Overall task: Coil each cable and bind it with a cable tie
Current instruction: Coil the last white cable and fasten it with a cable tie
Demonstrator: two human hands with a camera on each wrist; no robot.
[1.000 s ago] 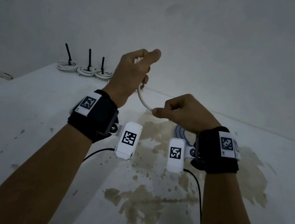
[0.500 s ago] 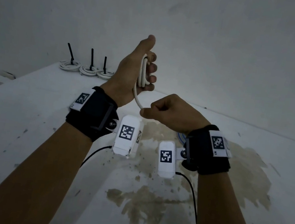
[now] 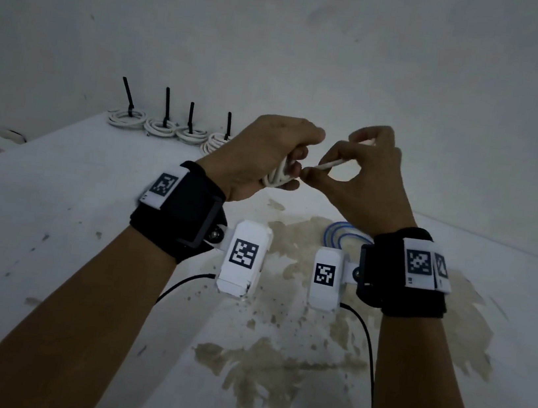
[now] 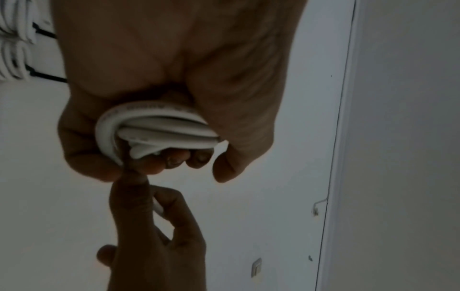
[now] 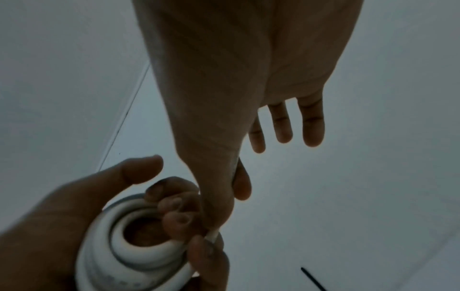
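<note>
My left hand (image 3: 277, 156) is raised above the table and grips a coil of white cable (image 3: 276, 179), its fingers curled through the loops. The wound loops of the white cable coil (image 4: 154, 130) fill the palm in the left wrist view, and the same coil (image 5: 139, 242) shows in the right wrist view. My right hand (image 3: 362, 168) pinches the cable's free end (image 3: 326, 167) between thumb and forefinger, right beside the left fingers. Its other three fingers (image 5: 283, 126) are spread straight.
Several white coils bound with black cable ties (image 3: 164, 125) stand in a row at the table's far left edge. A blue cable (image 3: 342, 235) lies on the stained white table (image 3: 48, 242) under my right wrist. A loose black tie (image 5: 316, 279) lies on the surface.
My left hand has lowered and turned palm down with the coil. My right hand has risen and brought the cable's free end up to the left fingers, opening its other fingers.
</note>
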